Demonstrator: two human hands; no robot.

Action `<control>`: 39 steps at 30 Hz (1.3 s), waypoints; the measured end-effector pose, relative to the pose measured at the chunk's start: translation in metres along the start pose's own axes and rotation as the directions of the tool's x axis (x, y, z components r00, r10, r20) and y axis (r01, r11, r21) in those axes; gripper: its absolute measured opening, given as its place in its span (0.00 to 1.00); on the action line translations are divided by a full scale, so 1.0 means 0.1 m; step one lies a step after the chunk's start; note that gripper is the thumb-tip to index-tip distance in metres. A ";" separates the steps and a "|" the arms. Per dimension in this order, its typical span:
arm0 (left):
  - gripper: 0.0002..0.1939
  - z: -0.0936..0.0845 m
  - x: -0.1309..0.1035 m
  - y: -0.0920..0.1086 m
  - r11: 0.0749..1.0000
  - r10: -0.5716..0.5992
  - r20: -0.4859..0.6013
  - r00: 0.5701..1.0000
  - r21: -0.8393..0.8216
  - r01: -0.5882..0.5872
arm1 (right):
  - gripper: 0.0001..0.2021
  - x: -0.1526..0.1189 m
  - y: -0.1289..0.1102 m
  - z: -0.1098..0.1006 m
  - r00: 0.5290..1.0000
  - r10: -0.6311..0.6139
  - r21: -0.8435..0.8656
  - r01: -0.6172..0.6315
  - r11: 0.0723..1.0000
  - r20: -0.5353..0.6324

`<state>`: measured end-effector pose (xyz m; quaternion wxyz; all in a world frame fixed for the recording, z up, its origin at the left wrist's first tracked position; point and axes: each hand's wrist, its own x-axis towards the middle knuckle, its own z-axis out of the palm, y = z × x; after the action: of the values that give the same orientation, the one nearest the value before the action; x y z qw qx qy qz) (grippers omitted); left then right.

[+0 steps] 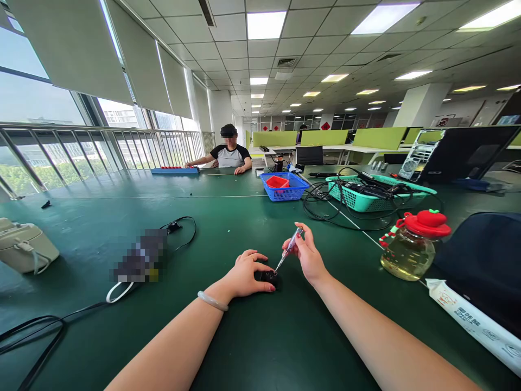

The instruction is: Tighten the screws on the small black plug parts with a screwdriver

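Observation:
A small black object [266, 277], perhaps a socket or casing, lies on the green table [228, 347]. My left hand [249, 275], with a pale bangle on its wrist, is closed around its left side, thumb in front and fingers behind. In my right hand [308, 255] is a screwdriver [290, 245] with a clear handle, gripped near its top end. The shaft slants down to the left, and its tip meets the top of the black object. Whether the tip sits in a screw is too small to tell.
Left lie a blurred dark item [142, 258] with cables and a beige case [24, 245]. Ahead stand a blue basket [285, 193] and a teal basket [362, 202] of cables. A red-lidded jar [411, 252] and white packet [472, 320] lie right. A person [231, 155] sits across.

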<state>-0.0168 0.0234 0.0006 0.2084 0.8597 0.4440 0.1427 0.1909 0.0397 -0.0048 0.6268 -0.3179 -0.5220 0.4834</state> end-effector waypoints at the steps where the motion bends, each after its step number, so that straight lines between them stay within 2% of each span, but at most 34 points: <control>1: 0.25 0.00 0.00 0.00 1.000 0.000 0.000 1.000 0.002 0.000 | 0.25 0.00 0.00 0.00 1.000 -0.002 0.001 0.002 1.000 0.000; 39: 0.26 0.00 0.00 -0.01 1.000 0.011 -0.002 1.000 0.001 -0.011 | 0.27 -0.01 -0.01 0.01 1.000 0.018 -0.028 -0.018 0.999 -0.009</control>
<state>-0.0172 0.0242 -0.0003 0.2069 0.8620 0.4396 0.1445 0.1904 0.0385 -0.0040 0.6202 -0.3334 -0.5231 0.4802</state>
